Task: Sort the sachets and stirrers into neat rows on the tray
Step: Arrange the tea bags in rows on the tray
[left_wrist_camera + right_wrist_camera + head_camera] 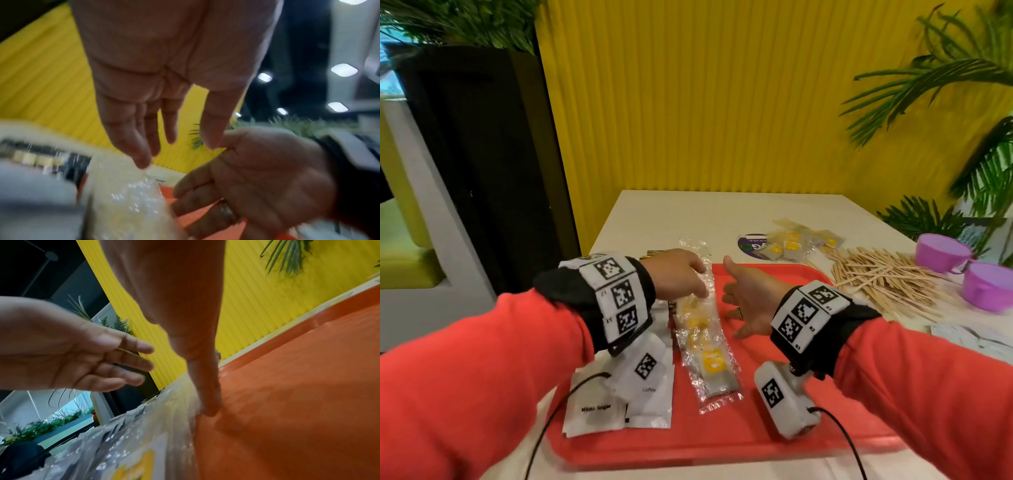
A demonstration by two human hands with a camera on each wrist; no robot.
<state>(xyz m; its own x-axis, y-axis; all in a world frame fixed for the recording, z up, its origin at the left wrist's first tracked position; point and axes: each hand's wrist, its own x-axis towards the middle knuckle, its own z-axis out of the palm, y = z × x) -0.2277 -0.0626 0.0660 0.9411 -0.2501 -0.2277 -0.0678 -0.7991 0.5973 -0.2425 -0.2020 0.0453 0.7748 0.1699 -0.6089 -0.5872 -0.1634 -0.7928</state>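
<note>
A row of clear-wrapped sachets with yellow labels [703, 346] lies lengthwise on the red tray [722, 442]. My left hand [695, 281] hovers over the far end of the row, fingers straight and pointing down, and one fingertip [144, 164] touches the wrapper [123, 203]. My right hand [739, 301] stands open just right of the row, palm facing it, with its lower edge [209, 410] on the tray floor [298, 386] against the wrappers [133, 443]. White sugar and coffee sachets [619, 407] lie at the tray's left, partly under my left wrist. A heap of wooden stirrers [887, 277] sits on the table to the right of the tray.
More yellow-labelled sachets [791, 245] lie loose on the white table behind the tray. Two purple cups [941, 251] [989, 286] stand at the far right beyond the stirrers. White sachets [969, 337] lie at the right edge. A yellow ribbed wall and plants close off the back.
</note>
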